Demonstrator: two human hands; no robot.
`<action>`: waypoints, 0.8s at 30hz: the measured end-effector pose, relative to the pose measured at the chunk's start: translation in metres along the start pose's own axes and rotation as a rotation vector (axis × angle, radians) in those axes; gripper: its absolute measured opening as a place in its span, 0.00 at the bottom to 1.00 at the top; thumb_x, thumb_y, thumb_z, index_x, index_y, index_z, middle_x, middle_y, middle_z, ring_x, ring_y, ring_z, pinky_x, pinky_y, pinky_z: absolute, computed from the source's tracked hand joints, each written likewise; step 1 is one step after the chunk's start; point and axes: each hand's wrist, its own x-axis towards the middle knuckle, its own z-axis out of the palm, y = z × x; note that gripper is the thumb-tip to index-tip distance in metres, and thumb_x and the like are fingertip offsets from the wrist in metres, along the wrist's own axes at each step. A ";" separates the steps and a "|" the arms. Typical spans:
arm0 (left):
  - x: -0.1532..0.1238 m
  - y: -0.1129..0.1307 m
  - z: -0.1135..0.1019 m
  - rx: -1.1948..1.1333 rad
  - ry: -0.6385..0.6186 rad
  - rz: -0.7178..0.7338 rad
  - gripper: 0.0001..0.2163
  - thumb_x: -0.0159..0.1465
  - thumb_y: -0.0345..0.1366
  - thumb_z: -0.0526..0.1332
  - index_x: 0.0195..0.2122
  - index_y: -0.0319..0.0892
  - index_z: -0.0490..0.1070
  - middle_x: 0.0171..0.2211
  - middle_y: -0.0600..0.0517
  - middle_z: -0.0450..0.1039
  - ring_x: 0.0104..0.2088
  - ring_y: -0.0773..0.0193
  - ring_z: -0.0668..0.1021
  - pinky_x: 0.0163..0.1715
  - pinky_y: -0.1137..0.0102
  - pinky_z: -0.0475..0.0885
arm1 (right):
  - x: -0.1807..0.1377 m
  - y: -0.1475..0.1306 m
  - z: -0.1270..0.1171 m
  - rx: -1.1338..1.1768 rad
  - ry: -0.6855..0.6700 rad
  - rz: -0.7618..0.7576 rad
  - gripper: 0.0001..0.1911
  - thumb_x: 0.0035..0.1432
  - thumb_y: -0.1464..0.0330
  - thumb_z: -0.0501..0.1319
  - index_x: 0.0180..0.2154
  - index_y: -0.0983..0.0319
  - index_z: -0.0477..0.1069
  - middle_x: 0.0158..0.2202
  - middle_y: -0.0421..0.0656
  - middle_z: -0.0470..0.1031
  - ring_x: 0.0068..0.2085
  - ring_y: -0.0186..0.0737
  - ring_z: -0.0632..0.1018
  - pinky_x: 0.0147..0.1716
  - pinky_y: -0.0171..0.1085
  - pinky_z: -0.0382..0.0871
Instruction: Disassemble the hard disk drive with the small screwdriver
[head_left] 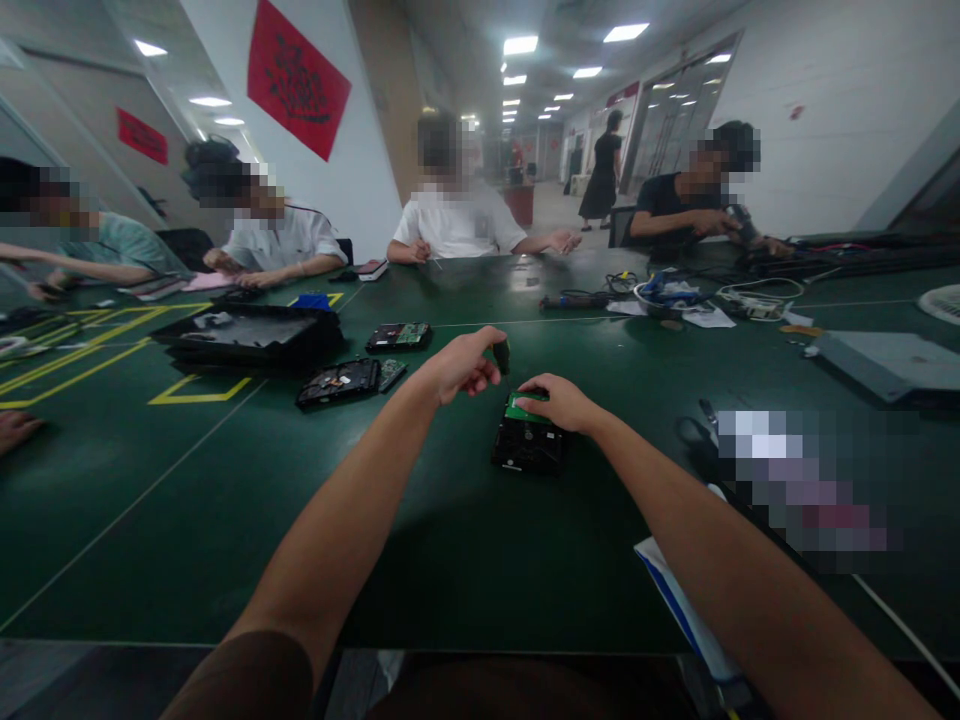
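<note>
A black hard drive (527, 446) with a green circuit board (520, 407) on top lies on the dark green table (450, 540) in front of me. My right hand (557, 401) rests on the drive's far end, fingers pressing the green board. My left hand (463, 364) is closed around a small dark screwdriver (502, 356), its tip pointing down at the drive's far left corner.
Two more drives (339, 381) (399, 336) and a black tray (251, 336) lie to the left. Cables and a bowl of parts (664, 296) sit at the far right, a grey case (881, 358) beside them. Several people sit around the table. White papers (686, 610) lie under my right forearm.
</note>
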 end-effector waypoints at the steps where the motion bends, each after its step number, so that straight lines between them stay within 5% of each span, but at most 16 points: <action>1: 0.000 0.000 0.000 -0.007 -0.018 -0.010 0.18 0.67 0.53 0.55 0.41 0.42 0.70 0.22 0.49 0.73 0.15 0.66 0.67 0.15 0.71 0.55 | 0.000 -0.001 0.000 -0.001 -0.001 0.004 0.19 0.64 0.56 0.68 0.51 0.60 0.80 0.52 0.49 0.80 0.51 0.48 0.79 0.51 0.45 0.72; 6: 0.000 0.000 -0.001 -0.056 -0.115 -0.004 0.21 0.66 0.53 0.53 0.46 0.41 0.72 0.26 0.45 0.77 0.17 0.64 0.71 0.16 0.72 0.59 | -0.001 -0.003 -0.001 -0.010 0.004 0.012 0.18 0.63 0.57 0.68 0.51 0.59 0.81 0.52 0.49 0.80 0.51 0.48 0.79 0.52 0.45 0.72; 17: 0.005 -0.005 -0.003 -0.025 0.022 0.031 0.17 0.66 0.51 0.56 0.35 0.41 0.70 0.26 0.47 0.75 0.19 0.65 0.72 0.18 0.70 0.61 | 0.001 0.002 0.001 0.013 -0.010 0.010 0.20 0.64 0.54 0.67 0.51 0.58 0.80 0.53 0.49 0.80 0.52 0.48 0.79 0.51 0.45 0.73; 24: 0.003 -0.004 0.000 -0.051 -0.004 0.033 0.18 0.66 0.52 0.57 0.40 0.41 0.73 0.25 0.50 0.71 0.18 0.67 0.68 0.17 0.71 0.57 | 0.001 0.001 0.000 -0.002 -0.005 0.002 0.19 0.64 0.56 0.67 0.50 0.59 0.80 0.52 0.49 0.80 0.51 0.48 0.79 0.51 0.44 0.73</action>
